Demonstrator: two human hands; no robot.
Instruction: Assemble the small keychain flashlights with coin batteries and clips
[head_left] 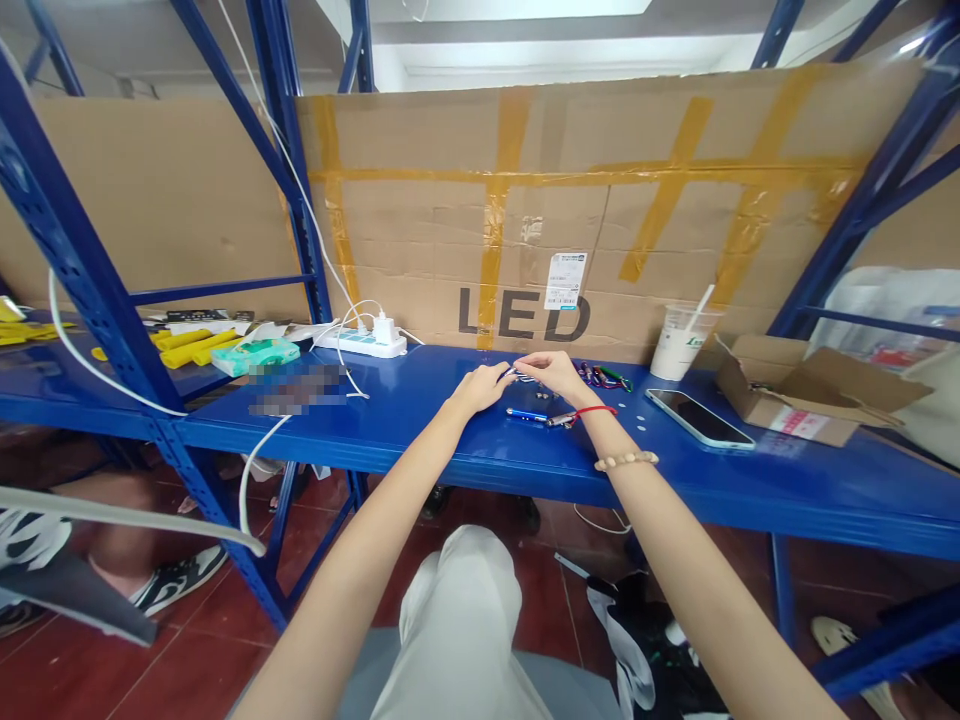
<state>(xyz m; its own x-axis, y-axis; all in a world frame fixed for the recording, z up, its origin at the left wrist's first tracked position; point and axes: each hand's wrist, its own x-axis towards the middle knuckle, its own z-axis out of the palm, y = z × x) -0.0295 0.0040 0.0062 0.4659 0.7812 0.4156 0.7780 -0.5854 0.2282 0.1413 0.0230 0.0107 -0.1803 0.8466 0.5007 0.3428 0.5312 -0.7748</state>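
Observation:
My left hand (480, 388) rests low over the blue shelf top, its fingers drawn together toward my right hand (551, 374). The right fingers are bent in a pinch just beside them. Small shiny pieces show at the fingertips, but what each hand grips is too small to name. In front of the hands lies a slim blue metal tube (527, 415) with a silvery clip end near my right wrist. Tiny dark metal pieces (543, 396) sit under the right hand. Beyond it is a small pile of coloured metal clips and tubes (604, 378), one of them green.
A phone (699, 418), a plastic cup with a straw (679, 342) and an open cardboard box (810, 390) stand to the right. Leftward are a white power strip (361, 342), a green packet (255, 357) and yellow rolls (184, 348). Tall cardboard (435, 240) backs the shelf.

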